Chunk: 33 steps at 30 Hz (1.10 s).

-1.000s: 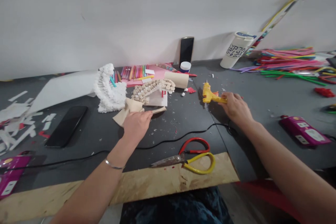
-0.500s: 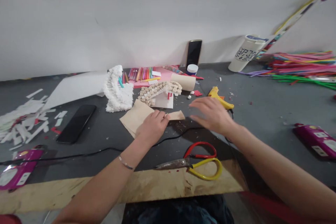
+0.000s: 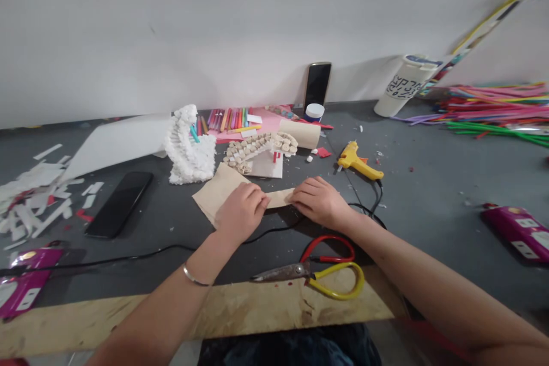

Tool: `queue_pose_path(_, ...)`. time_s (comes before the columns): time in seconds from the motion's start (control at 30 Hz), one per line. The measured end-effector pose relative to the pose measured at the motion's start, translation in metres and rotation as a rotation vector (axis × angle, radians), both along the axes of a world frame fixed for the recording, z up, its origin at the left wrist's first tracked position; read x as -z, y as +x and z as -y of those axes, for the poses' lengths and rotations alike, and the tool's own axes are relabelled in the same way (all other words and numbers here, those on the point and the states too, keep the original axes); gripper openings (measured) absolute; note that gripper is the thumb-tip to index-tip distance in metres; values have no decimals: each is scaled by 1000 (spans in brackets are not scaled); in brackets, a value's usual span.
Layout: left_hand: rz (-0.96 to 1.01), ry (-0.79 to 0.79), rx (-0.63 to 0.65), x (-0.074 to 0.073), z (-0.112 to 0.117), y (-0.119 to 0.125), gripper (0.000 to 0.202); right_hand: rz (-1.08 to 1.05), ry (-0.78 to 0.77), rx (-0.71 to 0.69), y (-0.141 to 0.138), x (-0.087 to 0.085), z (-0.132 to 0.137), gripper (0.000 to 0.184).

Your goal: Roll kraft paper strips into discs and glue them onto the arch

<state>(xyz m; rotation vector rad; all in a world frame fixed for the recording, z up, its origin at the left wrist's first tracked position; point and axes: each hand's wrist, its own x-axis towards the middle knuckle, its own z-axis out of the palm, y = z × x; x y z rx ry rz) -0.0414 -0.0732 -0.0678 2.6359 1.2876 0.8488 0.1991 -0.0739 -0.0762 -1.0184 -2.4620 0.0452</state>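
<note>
One flat, papery beige strip [image 3: 279,199] mid-frame, long axis rising slightly rightward, is pinched by my left hand [image 3: 242,213] and right hand [image 3: 321,203].

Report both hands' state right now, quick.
Left hand: closed, holding the tan strip.
Right hand: closed on the tan strip's right end.

- Wears a thin, curved, silvery bracelet [image 3: 194,279] behind the left hand [image 3: 242,214].
- Shows a bare right hand [image 3: 319,201] and bare forearms [image 3: 412,269].
- Wears dark clothing [image 3: 289,349] over the lap, mottled faintly with blue.
</note>
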Motion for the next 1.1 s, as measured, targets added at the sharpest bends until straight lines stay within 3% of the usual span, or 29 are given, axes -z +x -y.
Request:
queue_pose_path(0.1,304,-178,-7,-2,0,0,27,-284,-235,126,-1,-5,3,14)
queue_pose_path(0.2,621,-502,-18,2,-1,3,46,-513,-529,221,2,-6,4,17)
queue_pose_path(0.27,783,-678,-57,5,-2,6,43,-602,-678,204,4,-4,4,22)
queue_pose_path(0.37,904,-802,-111,5,-4,9,36,-657,-807,146,5,-5,4,25)
queue_pose_path(0.6,770,-812,-52,-9,8,19,29,-620,-913,122,-4,-19,14,28)
queue_pose_path(0.73,738,-804,-85,-10,4,14,31,-829,-982,251,-6,-17,13,30)
queue_pose_path(0.8,677,-667,-198,-11,-1,5,31,-1062,-1014,326,-4,-16,10,32)
queue_pose_path(0.87,547,-408,-308,-16,-5,-3,29,-1271,-1055,362,-4,-16,6,34)
queue_pose_path(0.97,389,-97,-315,-27,-4,-2,27,-1372,-1074,348,-7,-17,6,36)
queue_pose_path(1.03,436,-191,-207,-34,2,10,33,-1313,-1036,340,-11,-17,10,36)
queue_pose_path(1.1,602,-485,-119,-37,7,27,41,-1199,-964,346,-16,-16,15,37)
